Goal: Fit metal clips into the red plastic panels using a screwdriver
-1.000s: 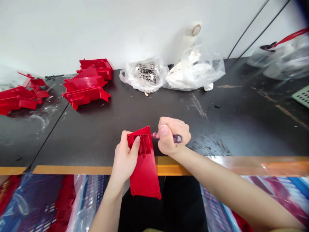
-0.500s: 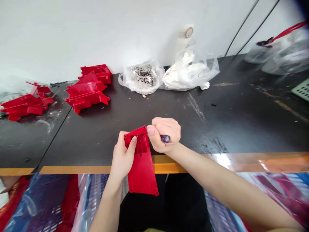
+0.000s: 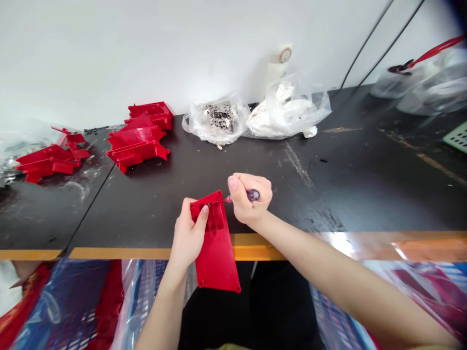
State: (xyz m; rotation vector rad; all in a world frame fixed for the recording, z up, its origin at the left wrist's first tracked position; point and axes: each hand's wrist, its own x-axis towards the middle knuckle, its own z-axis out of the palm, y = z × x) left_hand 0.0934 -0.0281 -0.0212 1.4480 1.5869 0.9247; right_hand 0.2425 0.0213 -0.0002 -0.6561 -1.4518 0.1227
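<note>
My left hand grips a red plastic housing by its upper left side, the thumb lying over a recessed compartment near the top. The housing hangs over the table's front edge, its long flat part toward me. My right hand is closed in a fist around a screwdriver with a dark purple handle. The screwdriver's thin shaft points left and reaches into the compartment close to my left thumb. Its tip is too small to make out.
Stacked red plastic parts and more red parts lie to the left. At the back are a clear bag of small metal pieces and a bag of white pieces. Blue crates stand below the edge.
My right fist has turned and shifted slightly up, so more of the screwdriver shows. The left hand still holds the red housing in nearly the same place.
</note>
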